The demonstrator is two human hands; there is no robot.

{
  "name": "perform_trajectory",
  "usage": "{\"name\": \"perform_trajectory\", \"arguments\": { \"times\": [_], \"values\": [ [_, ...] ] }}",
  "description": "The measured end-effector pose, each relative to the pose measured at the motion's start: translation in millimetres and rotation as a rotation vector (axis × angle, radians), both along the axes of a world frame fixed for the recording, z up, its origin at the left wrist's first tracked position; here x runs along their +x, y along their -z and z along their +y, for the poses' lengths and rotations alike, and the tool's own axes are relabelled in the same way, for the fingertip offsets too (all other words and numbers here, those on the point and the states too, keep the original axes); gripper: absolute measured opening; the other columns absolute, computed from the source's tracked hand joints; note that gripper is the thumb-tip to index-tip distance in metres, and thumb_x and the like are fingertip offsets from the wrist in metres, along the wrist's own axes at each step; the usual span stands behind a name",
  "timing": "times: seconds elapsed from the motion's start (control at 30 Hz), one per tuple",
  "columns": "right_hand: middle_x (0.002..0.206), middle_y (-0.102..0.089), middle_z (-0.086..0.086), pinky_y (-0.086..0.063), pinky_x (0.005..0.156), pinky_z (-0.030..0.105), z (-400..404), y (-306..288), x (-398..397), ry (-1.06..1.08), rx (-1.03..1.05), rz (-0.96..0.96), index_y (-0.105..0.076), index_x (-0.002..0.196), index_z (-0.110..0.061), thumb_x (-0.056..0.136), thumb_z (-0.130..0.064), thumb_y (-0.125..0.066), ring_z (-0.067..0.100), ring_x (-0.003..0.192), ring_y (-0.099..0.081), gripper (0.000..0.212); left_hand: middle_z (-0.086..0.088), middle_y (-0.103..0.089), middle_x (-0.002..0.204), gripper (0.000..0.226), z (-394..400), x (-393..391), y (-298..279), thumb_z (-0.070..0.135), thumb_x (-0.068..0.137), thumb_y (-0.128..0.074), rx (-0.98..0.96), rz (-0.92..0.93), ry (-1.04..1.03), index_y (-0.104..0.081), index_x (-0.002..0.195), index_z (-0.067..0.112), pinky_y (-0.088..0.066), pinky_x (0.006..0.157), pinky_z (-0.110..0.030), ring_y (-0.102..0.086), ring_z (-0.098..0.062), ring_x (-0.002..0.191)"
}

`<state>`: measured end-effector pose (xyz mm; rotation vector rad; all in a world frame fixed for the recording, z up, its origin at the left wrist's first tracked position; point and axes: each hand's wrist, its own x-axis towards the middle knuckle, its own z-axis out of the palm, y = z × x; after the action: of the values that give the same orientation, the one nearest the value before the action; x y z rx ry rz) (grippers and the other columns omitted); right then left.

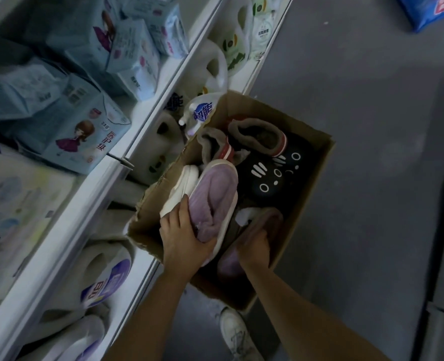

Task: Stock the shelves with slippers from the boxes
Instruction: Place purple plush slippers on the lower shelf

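Note:
An open cardboard box (317,162) stands on the floor beside the white shelving and holds several slippers. My left hand (183,237) grips a lilac plush slipper with a white sole (214,196) at its heel, lifted above the box's near left corner. My right hand (254,247) reaches into the box and holds a second lilac slipper (265,222) that lies low inside. Black slippers with white marks (275,173) lie in the middle. Grey-brown fleece slippers with red and white trim (257,136) fill the far end.
White shelves (116,173) run along the left, stocked with pale blue packs (85,131) above and white detergent jugs (215,66) below. A detergent bottle (200,113) leans at the box's far corner. Grey floor lies to the right. My white shoe (235,332) stands below the box.

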<state>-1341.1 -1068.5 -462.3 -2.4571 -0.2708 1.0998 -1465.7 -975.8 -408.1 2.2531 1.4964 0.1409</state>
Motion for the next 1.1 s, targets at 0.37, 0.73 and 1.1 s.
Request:
{"name": "perform_trajectory", "arguments": {
  "times": [0.37, 0.73, 1.1],
  "values": [
    [0.079, -0.062, -0.001, -0.043, 0.084, 0.042, -22.3, -65.8, -32.6, -0.175, 0.328, -0.577, -0.059, 0.086, -0.02, 0.081, -0.03, -0.049, 0.026, 0.085, -0.059, 0.014, -0.004, -0.039, 0.144, 0.108, -22.3, -9.9, -35.3, 0.06, 0.059, -0.065, -0.224, -0.29, -0.266, -0.025, 0.152, 0.023, -0.048, 0.098, -0.052, -0.041, -0.023, 0.132],
    [0.156, -0.021, 0.016, -0.035, 0.106, 0.06, 56.4, -56.4, 31.6, -0.431, 0.384, -0.511, -0.062, 0.106, -0.023, 0.082, -0.036, -0.067, 0.042, 0.142, -0.024, 0.028, -0.015, -0.028, 0.157, 0.111, -26.6, 6.9, -17.0, 0.048, 0.071, -0.08, -0.386, -0.344, -0.479, -0.017, 0.157, 0.016, -0.035, 0.111, -0.052, -0.029, -0.035, 0.143],
    [0.124, -0.064, -0.004, -0.051, 0.095, 0.054, 28.0, -47.3, 69.3, -0.013, 0.504, 0.318, -0.045, 0.133, -0.038, 0.052, -0.039, -0.086, 0.02, 0.114, -0.062, 0.092, -0.003, -0.029, 0.159, 0.117, -13.0, -13.9, -2.7, 0.056, 0.067, -0.08, -0.479, -0.47, -0.453, -0.015, 0.157, 0.021, -0.035, 0.114, -0.05, -0.03, -0.024, 0.145]
  ]
}}
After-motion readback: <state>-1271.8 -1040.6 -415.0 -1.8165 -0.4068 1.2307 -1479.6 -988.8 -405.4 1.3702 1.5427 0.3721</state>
